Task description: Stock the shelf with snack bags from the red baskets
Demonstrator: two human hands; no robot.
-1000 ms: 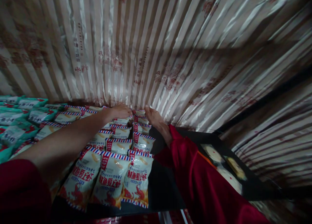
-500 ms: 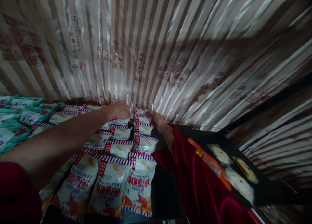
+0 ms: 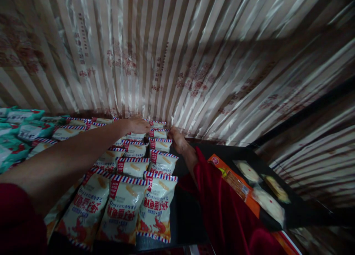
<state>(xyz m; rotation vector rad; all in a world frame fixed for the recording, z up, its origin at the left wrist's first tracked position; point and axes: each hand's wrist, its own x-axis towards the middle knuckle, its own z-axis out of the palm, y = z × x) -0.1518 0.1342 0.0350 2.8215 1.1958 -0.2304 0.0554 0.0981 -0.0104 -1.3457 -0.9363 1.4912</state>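
Rows of white snack bags [image 3: 156,207] with red lettering and striped blue-red edges stand on a dark shelf. At the back of the rows, my left hand [image 3: 138,124] lies over the tops of the bags, its fingers stretched out to the right; its underside is hidden. My right hand [image 3: 178,139] is at the right side of the end column, its fingertips against or very near a rear snack bag [image 3: 158,134]. Part of its fingers is out of sight. Both hands are open, one on either side of the rearmost bags.
Teal snack bags [image 3: 33,129] fill the left end. To the right lie an orange packet [image 3: 233,181] and several clear-wrapped pale items [image 3: 268,203]. Shiny striped sheeting [image 3: 155,62] hangs close behind the rows; a dark bar [image 3: 305,116] slants at the right.
The view has shifted slightly, moving the scene a little to the left. Both hands remain at the rear bags; the right hand sits slightly lower along the end column.
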